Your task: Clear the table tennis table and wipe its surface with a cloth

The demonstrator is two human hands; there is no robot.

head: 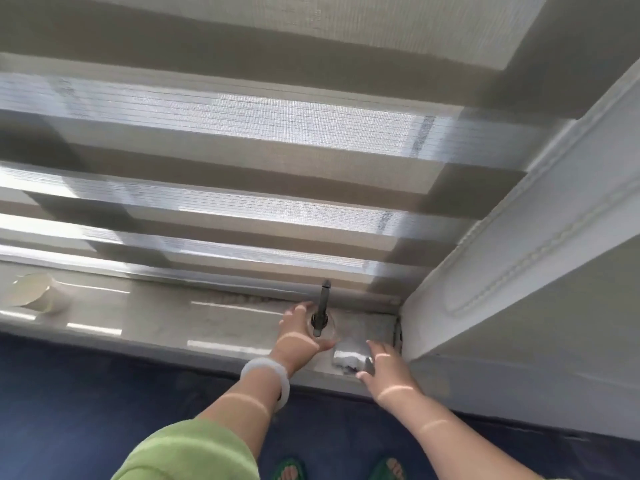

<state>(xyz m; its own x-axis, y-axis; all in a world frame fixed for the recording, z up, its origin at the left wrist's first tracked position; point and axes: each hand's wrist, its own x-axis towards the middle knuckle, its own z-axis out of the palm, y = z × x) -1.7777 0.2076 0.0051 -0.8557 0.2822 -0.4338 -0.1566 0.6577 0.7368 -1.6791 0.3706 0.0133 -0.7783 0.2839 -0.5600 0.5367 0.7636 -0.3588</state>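
My left hand (pixel 298 336) grips a clear glass (pixel 322 329) that stands on the pale window sill (pixel 156 323). A dark stick-like tool (pixel 323 299) rises out of the glass. Just to its right lies a small white folded bundle, maybe a cloth (pixel 348 356), near the sill's front edge. My right hand (pixel 386 367) reaches to it with straight fingers touching its right side and the thumb at its lower corner. A white bangle circles my left wrist. No table tennis table shows clearly.
A pale tape roll (pixel 33 294) lies on its side at the sill's left end. Striped blinds (pixel 242 133) hang behind the sill. A white moulded frame (pixel 519 254) closes the right side. Below are a dark blue surface (pixel 86 410) and my green slippers.
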